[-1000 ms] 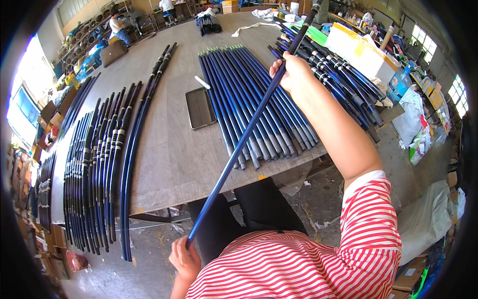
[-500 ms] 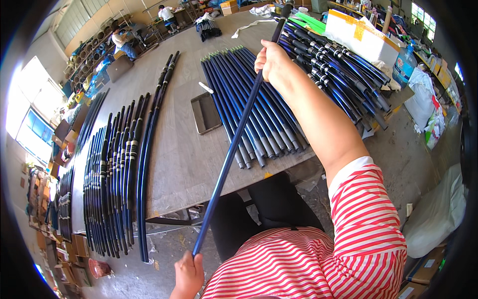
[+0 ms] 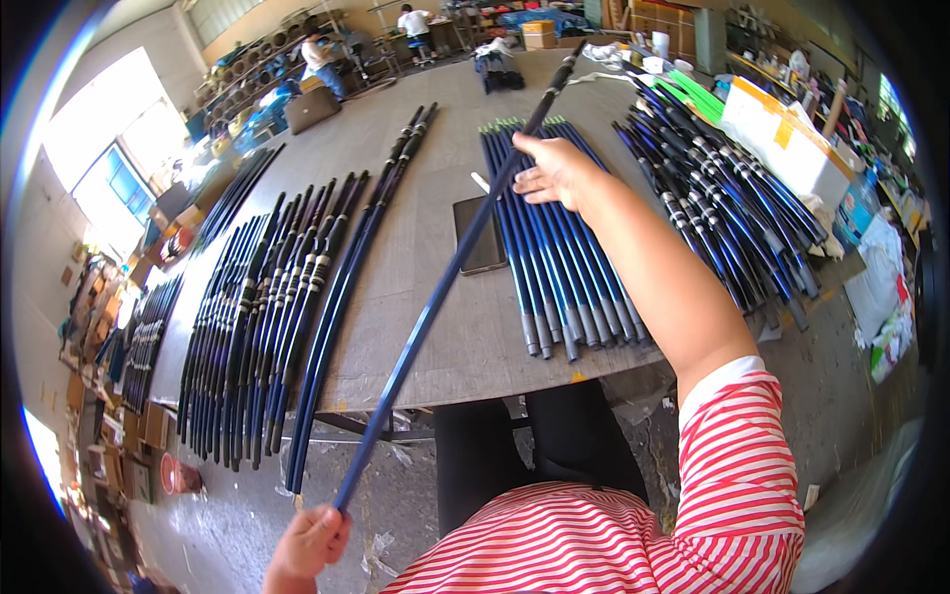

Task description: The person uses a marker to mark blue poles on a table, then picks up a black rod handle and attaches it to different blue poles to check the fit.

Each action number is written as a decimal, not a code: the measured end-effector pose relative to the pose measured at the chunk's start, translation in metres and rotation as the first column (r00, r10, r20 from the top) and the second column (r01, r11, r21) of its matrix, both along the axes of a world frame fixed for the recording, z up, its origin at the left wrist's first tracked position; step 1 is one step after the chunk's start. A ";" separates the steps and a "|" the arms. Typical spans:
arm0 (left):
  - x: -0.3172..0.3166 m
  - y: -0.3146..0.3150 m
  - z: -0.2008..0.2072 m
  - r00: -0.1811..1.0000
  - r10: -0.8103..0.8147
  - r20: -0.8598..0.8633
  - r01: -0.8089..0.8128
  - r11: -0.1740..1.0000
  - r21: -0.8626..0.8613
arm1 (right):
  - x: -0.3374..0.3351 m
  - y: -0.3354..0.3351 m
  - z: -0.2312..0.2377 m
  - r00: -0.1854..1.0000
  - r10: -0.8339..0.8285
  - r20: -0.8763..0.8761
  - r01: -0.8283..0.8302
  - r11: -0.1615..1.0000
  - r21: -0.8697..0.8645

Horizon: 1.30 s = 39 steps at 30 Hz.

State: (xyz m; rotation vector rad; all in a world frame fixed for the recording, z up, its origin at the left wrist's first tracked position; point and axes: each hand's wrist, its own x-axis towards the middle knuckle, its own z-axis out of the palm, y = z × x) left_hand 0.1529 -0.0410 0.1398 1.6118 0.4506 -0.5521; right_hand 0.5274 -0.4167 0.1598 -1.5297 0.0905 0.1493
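A long dark-blue fishing rod [image 3: 426, 317] slants across the front of the table, its black banded end [image 3: 556, 91] pointing away to the upper right. My left hand [image 3: 309, 541] grips its near end, past the table's front edge. Farther up, my right hand [image 3: 556, 172] holds the rod between thumb and loosely bent fingers. Beneath my right hand and forearm lies a row of blue rod sections [image 3: 564, 267] with grey near ends and pale green far tips. A dark phone-like slab [image 3: 479, 238] rests beside that row, partly covered by the held rod.
On the grey table [image 3: 396, 287], two long rods [image 3: 346, 287] lie near a group of banded rods [image 3: 242, 327]. At right are a rod pile [image 3: 732, 208] and white foam box [image 3: 787, 139]. A red bin [image 3: 180, 475] stands on the floor. Two people sit far back.
The view has turned, shifting the table's contents rightward. The held rod slants more, its near end now farther left with my left hand. My right hand's fingers have loosened around it.
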 end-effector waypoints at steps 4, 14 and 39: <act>0.022 -0.005 0.013 0.989 0.068 0.128 -0.101 0.956 0.276 | -0.059 0.050 -0.013 0.894 0.269 0.358 -0.170 0.944 -0.284; 0.060 0.015 -0.035 0.975 0.097 0.199 -0.182 0.864 0.470 | -0.187 0.061 -0.082 0.587 0.672 0.452 -0.265 0.687 -0.677; 0.284 -0.230 -0.054 0.221 -0.469 0.855 -0.378 0.767 0.519 | -0.211 -0.035 -0.079 0.512 0.235 0.826 0.287 0.859 -0.423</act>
